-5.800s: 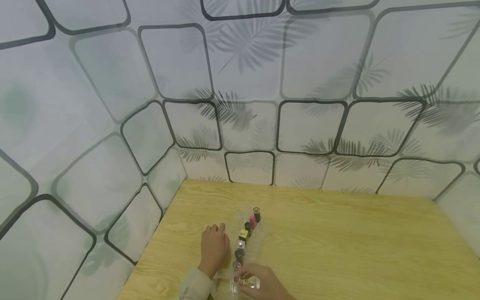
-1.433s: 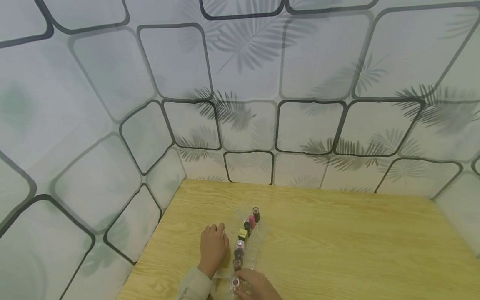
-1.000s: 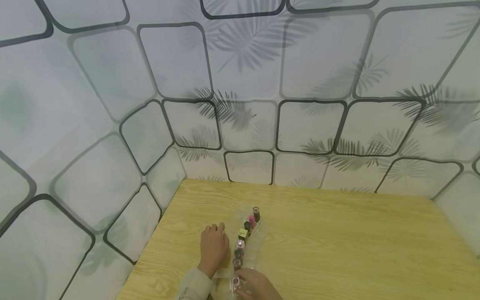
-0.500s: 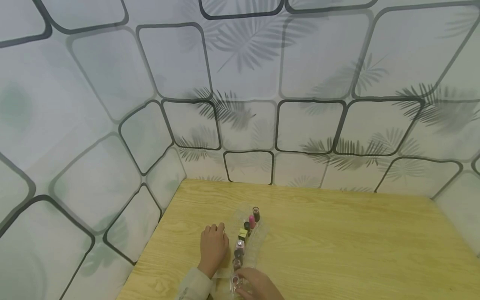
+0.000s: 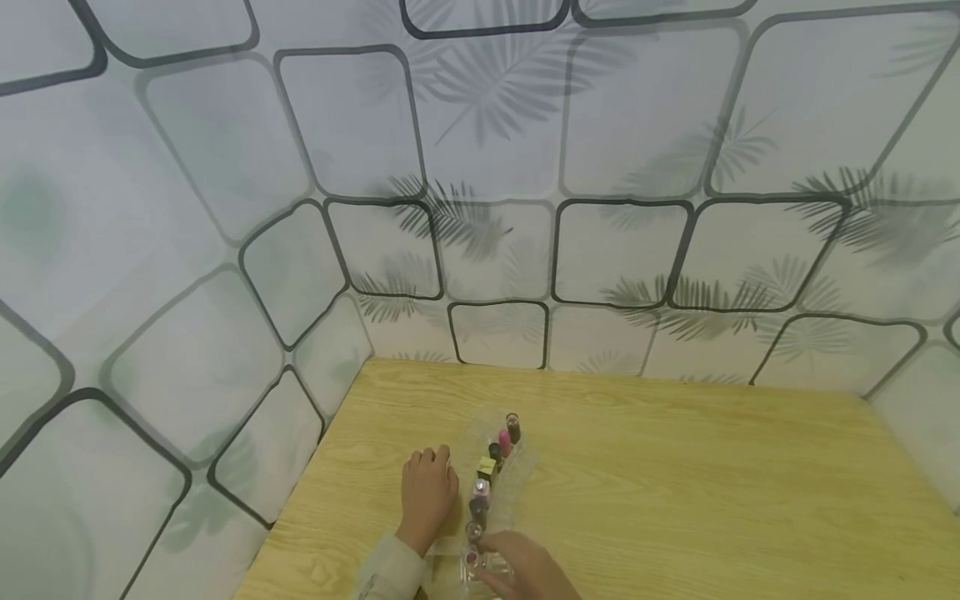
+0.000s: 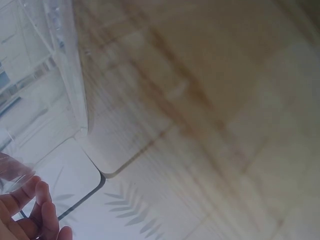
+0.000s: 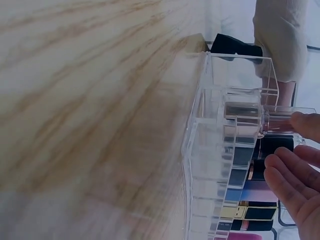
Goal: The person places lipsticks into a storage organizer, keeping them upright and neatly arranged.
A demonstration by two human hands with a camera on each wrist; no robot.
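A clear plastic lipstick organizer [image 5: 513, 487] stands on the table, with several lipsticks in a row in it. In the nearest slot shown, a clear-capped lipstick [image 7: 276, 121] stands upright. Around its top, my right hand [image 5: 528, 567] has thumb and fingers spread; the thumb overlaps the cap in the right wrist view, and whether it touches is unclear. My left hand [image 5: 429, 492] rests at the organizer's left side, fingers loosely bent; its thumb shows through clear plastic in the left wrist view. Farther along are a gold-and-black lipstick [image 7: 248, 212] and a pink tube [image 5: 505, 442].
The wood-grain table [image 5: 712, 492] extends to the right of the organizer. Behind and to the left, patterned walls [image 5: 622, 250] meet its edges. A pale sleeve [image 5: 390, 571] covers my left forearm.
The lipstick held sideways in my right hand several seconds ago now stands in the near slot. My right hand has just shifted slightly right, its fingers loosened. The left hand stays put.
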